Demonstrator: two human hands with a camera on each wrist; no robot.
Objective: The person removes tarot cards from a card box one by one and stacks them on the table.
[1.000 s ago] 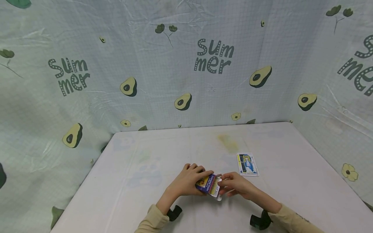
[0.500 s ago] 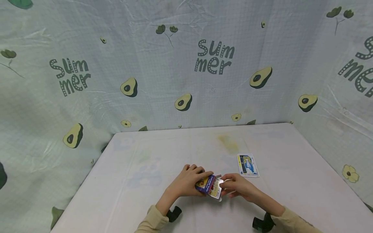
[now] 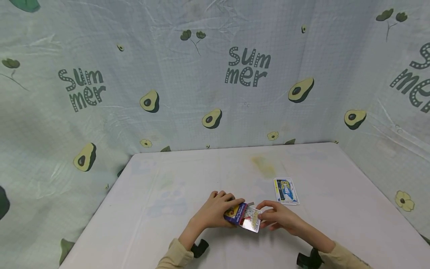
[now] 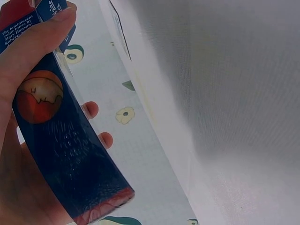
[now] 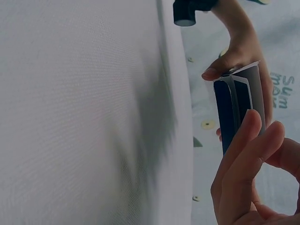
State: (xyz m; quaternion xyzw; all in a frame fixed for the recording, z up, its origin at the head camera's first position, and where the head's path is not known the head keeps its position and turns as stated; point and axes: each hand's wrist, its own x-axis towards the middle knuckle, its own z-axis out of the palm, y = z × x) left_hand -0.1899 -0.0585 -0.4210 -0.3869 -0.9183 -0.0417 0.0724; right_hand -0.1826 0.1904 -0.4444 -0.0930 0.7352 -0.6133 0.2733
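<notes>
Holding a dark blue card box [image 3: 236,213] near the front edge of the tabletop [image 3: 188,179], the left hand [image 3: 215,211] has its fingers [image 4: 28,47] and thumb curled round the box, whose open end faces right. Beside it, the right hand [image 3: 280,216] pinches a card [image 3: 252,220] at the box mouth; the card stands partly out of the box, tilted and catching the light. In the right wrist view the open flap and the edges of further cards [image 5: 236,110] show inside the box, with the right fingers [image 5: 243,159] just in front. Farther back and to the right, a single card [image 3: 286,191] lies face up on the tabletop, well apart from both hands. Judged from this, one card is already laid out, a second is halfway drawn, and most of the deck remains boxed. Behind hangs an avocado-print cloth [image 3: 215,74].
</notes>
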